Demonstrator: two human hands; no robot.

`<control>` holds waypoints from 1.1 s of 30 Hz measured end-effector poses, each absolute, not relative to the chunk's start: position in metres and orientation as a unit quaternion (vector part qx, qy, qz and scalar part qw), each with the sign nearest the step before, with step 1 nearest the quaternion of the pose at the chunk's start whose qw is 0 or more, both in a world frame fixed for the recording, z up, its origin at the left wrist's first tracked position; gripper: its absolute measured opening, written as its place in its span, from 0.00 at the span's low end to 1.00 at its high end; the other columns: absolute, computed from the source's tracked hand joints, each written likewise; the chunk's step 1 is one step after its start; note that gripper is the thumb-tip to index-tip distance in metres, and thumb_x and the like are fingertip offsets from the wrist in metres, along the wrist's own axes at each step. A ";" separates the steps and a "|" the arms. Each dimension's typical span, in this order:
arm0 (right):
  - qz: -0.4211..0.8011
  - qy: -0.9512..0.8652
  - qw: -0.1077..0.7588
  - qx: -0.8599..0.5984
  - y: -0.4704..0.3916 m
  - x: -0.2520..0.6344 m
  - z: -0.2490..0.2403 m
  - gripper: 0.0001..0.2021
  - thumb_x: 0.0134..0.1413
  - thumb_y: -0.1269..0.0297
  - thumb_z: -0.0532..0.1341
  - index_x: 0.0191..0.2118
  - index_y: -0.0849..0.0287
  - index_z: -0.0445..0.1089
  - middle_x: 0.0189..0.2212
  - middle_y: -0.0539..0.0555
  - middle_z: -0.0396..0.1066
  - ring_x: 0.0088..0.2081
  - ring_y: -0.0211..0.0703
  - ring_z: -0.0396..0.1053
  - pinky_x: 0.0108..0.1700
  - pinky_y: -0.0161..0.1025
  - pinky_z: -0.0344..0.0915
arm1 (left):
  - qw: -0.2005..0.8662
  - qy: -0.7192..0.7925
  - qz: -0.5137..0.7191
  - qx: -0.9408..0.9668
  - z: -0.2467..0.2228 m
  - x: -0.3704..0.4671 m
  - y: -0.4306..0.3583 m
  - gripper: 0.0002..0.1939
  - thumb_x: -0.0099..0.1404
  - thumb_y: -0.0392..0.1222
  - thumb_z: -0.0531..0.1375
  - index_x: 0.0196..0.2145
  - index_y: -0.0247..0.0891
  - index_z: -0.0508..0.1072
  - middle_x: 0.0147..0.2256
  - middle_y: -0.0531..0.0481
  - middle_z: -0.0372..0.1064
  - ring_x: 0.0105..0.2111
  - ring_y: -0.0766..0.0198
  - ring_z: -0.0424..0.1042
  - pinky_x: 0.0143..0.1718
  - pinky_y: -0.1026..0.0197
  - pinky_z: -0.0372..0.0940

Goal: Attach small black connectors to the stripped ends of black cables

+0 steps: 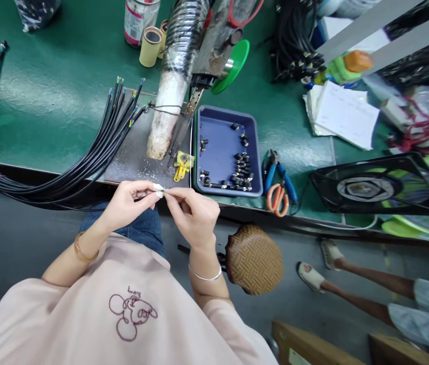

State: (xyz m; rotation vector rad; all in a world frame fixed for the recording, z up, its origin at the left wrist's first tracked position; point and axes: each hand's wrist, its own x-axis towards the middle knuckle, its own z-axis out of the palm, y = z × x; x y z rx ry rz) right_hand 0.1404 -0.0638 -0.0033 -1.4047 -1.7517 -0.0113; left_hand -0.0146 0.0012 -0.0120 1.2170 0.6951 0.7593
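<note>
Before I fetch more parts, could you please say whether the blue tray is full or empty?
Partly filled: the tray holds small black parts, yet much floor shows bare.

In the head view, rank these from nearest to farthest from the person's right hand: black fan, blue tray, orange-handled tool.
1. Blue tray: just beyond the right hand, slightly to its right.
2. Orange-handled tool: right of the tray.
3. Black fan: farthest right of the three.
</note>
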 end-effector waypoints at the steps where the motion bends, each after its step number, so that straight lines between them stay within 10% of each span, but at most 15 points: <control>1: -0.011 -0.703 0.436 -0.562 -0.064 0.140 -0.004 0.04 0.61 0.71 0.63 0.34 0.56 0.72 0.22 0.44 0.73 0.18 0.29 0.63 0.24 0.29 0.61 | 0.701 0.311 0.338 0.546 -0.012 -0.015 0.001 0.15 0.59 0.50 0.69 0.30 0.34 0.77 0.21 0.53 0.68 0.20 0.71 0.65 0.25 0.66 0.65; 11: 0.026 -0.525 0.634 -0.567 -0.072 0.141 -0.015 0.07 0.66 0.66 0.57 0.48 0.52 0.67 0.23 0.43 0.70 0.14 0.31 0.63 0.17 0.31 0.60 | 0.701 0.326 0.341 0.535 -0.009 -0.013 0.007 0.13 0.57 0.46 0.69 0.25 0.34 0.77 0.20 0.54 0.67 0.21 0.71 0.64 0.24 0.68 0.63; 18: -0.054 -0.652 0.506 -0.562 -0.066 0.142 -0.018 0.09 0.58 0.75 0.65 0.40 0.54 0.70 0.37 0.52 0.81 0.38 0.41 0.81 0.40 0.36 0.79 | 0.714 0.329 0.352 0.509 -0.010 -0.010 0.011 0.11 0.55 0.44 0.70 0.26 0.33 0.77 0.22 0.53 0.70 0.23 0.71 0.67 0.28 0.68 0.65; 33: -0.054 -0.646 0.499 -0.576 -0.049 0.139 -0.021 0.08 0.58 0.77 0.63 0.36 0.54 0.68 0.40 0.54 0.79 0.41 0.42 0.79 0.40 0.39 0.79 | 0.657 0.358 0.392 0.535 -0.009 0.001 0.022 0.08 0.56 0.40 0.68 0.25 0.33 0.75 0.20 0.55 0.68 0.21 0.73 0.63 0.23 0.70 0.61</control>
